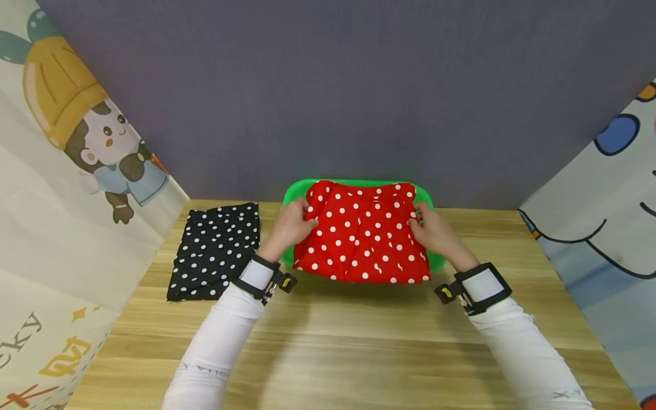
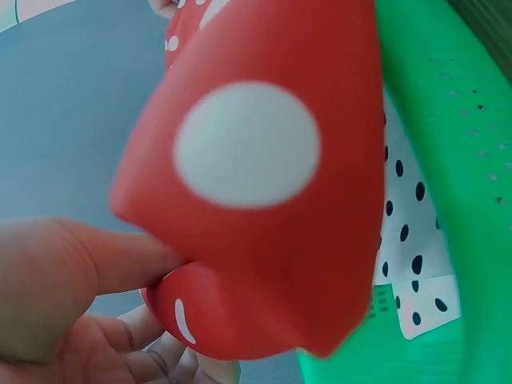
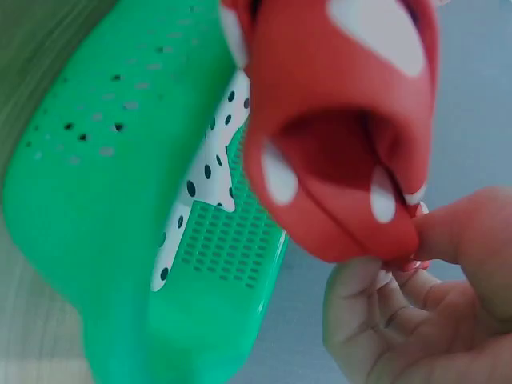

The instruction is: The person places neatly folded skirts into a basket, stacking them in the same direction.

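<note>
A red polka-dot cloth (image 1: pixel 361 233) is stretched between the two hands, over a green plastic basket (image 1: pixel 297 191). At its left side, the left hand (image 1: pixel 293 223) pinches the fabric between thumb and fingers. The right hand (image 1: pixel 434 226) pinches the opposite side; in the right wrist view the fabric edge (image 3: pixel 344 200) curls into an open fold above the fingertips. Inside the basket lies a white cloth with black dots (image 3: pixel 212 172), seen in both wrist views and hidden by the red cloth in the head view.
A folded black cloth with white dots (image 1: pixel 217 250) lies on the wooden table (image 1: pixel 359 353), left of the basket. Behind the basket stands a dark grey wall (image 1: pixel 353 97). Printed cartoon panels (image 1: pixel 66 239) flank the table on both sides.
</note>
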